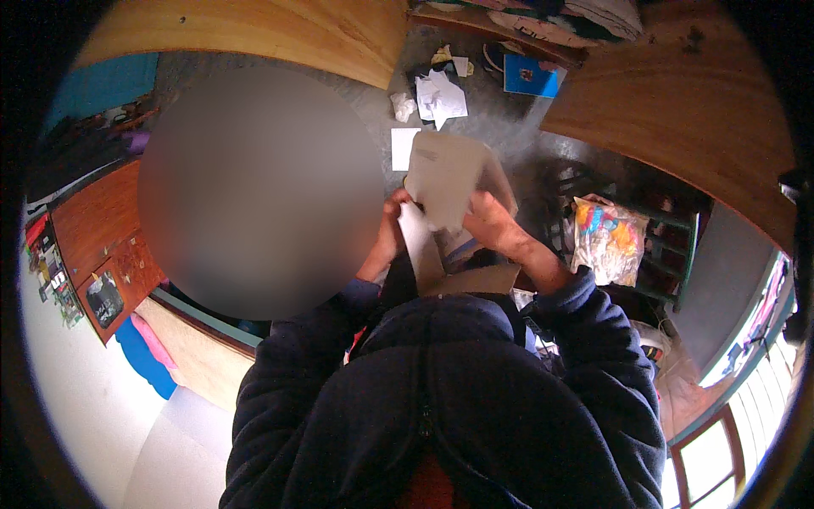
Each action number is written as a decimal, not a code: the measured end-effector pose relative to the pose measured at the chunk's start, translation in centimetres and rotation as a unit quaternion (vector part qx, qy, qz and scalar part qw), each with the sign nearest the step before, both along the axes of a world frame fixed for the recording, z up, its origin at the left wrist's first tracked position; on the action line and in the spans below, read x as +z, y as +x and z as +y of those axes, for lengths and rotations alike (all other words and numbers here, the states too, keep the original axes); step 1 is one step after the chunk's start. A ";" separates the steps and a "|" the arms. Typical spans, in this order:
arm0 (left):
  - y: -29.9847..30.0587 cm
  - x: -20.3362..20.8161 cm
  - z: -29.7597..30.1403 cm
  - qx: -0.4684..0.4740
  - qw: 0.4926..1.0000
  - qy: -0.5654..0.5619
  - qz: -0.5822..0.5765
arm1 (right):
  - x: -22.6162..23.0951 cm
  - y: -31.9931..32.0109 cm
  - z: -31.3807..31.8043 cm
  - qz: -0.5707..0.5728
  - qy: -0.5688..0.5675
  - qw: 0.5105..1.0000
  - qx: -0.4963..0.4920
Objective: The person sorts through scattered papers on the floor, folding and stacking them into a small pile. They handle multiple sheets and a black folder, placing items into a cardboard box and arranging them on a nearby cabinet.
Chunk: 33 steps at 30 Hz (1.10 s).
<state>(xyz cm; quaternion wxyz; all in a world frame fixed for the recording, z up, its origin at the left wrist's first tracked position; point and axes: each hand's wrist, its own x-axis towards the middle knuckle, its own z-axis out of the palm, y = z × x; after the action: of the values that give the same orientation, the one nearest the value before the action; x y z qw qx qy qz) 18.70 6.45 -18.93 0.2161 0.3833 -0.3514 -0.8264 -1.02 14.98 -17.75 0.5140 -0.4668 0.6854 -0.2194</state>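
Observation:
In front of my body is a grey-brown cardboard box (448,174) with its flaps standing apart. One large flap rises on the far side, and a paler one lies along the left. My left hand (390,231) is closed on the box's left edge, its fingers partly behind the cardboard. My right hand (498,227) is bent round the edge of the far flap on the right side; its fingertips are partly hidden. Something bluish shows inside the box, too little to name.
Beyond the box, crumpled white papers (441,97) and a blue folder or book (530,76) lie on the dark floor. To the right, a clear bag of colourful things (608,237) rests on a dark slatted chair or rack. Wooden panels (670,110) edge the space. A round blur covers the left.

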 end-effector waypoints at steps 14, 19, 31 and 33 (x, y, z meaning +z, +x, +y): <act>6.9 -4.1 -4.6 -0.017 0.912 -0.194 -0.362 | 2.2 -5.8 0.3 -0.126 -0.076 0.965 -0.216; 9.4 -5.2 -4.9 -0.024 0.904 -0.196 -0.380 | 2.2 -5.8 0.0 0.206 -0.225 0.948 -0.089; 10.0 -5.3 -3.6 -0.047 0.903 -0.219 -0.367 | 2.2 -4.9 -0.7 0.330 -0.325 0.886 -0.019; 9.7 -4.9 -3.4 -0.029 0.908 -0.216 -0.357 | 1.9 -4.8 -0.7 0.329 -0.305 0.893 -0.039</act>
<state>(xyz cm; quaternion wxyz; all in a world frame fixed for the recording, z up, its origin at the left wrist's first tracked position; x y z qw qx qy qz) 28.39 3.05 -23.88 0.1301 0.5861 -0.5860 -0.5441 -5.86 14.33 -15.81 0.0823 -0.6192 0.7321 -0.2718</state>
